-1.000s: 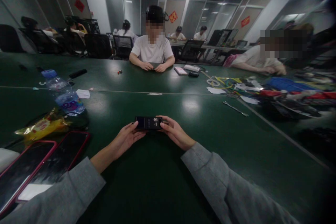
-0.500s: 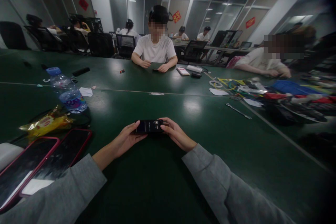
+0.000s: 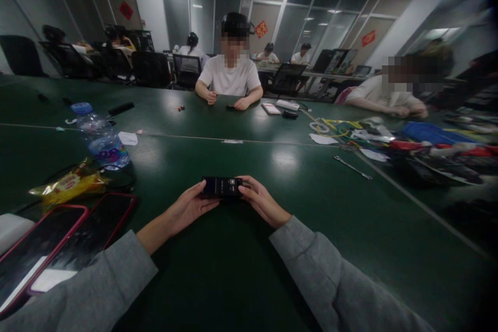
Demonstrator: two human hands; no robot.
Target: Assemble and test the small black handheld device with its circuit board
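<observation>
A small black phone-like device (image 3: pixel 218 187) with a lit screen lies sideways between my two hands, just over the green table. Its left end is gripped by my left hand (image 3: pixel 189 206), thumb on the front and fingers beneath. At the right end, my right hand (image 3: pixel 260 197) pinches it with the thumb and fingers. White marks and a small pale square show on the screen, too small to read. The underside of the device is hidden.
To the left are a plastic water bottle (image 3: pixel 100 137), a yellow snack packet (image 3: pixel 70 187) and two red-edged phones (image 3: pixel 46 238). A wrench (image 3: pixel 352 167) and tangled cables (image 3: pixel 342 127) lie right. Across the green table (image 3: pixel 218 280) sits a person (image 3: pixel 229 75).
The view has tilted slightly, so the far scene sits a little lower. My hands keep their hold on the device. One hand of the person opposite has lifted slightly and curled.
</observation>
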